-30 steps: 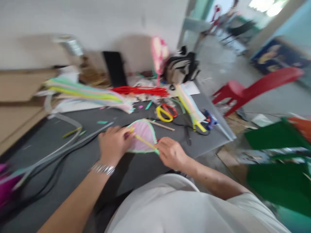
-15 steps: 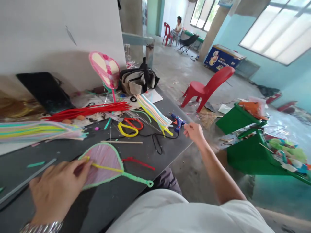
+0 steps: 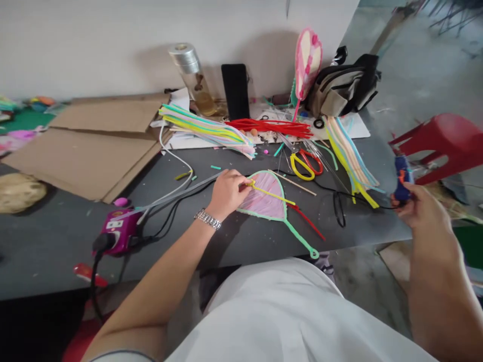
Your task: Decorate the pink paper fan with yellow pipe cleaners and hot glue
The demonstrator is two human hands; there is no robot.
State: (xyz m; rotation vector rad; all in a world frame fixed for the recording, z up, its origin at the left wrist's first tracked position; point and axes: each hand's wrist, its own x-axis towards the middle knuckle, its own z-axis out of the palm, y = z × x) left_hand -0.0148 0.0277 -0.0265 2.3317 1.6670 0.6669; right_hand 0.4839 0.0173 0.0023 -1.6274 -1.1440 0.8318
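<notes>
A small pink fan with a green pipe-cleaner rim and handle lies on the dark grey table. A yellow pipe cleaner lies across it. My left hand rests on the fan's left edge, its fingers pinched on the end of the yellow pipe cleaner. My right hand is off the table's right edge, closed round a blue glue gun whose black cord trails back over the table.
Yellow and red scissors, bundles of coloured pipe cleaners, red ones, a phone, a bottle, a bag and cardboard crowd the back. A purple power strip sits left; a red chair right.
My right hand has left the fan, reached to the table's right edge and taken hold of the blue glue gun. My left hand stays on the fan. The view swung back left.
</notes>
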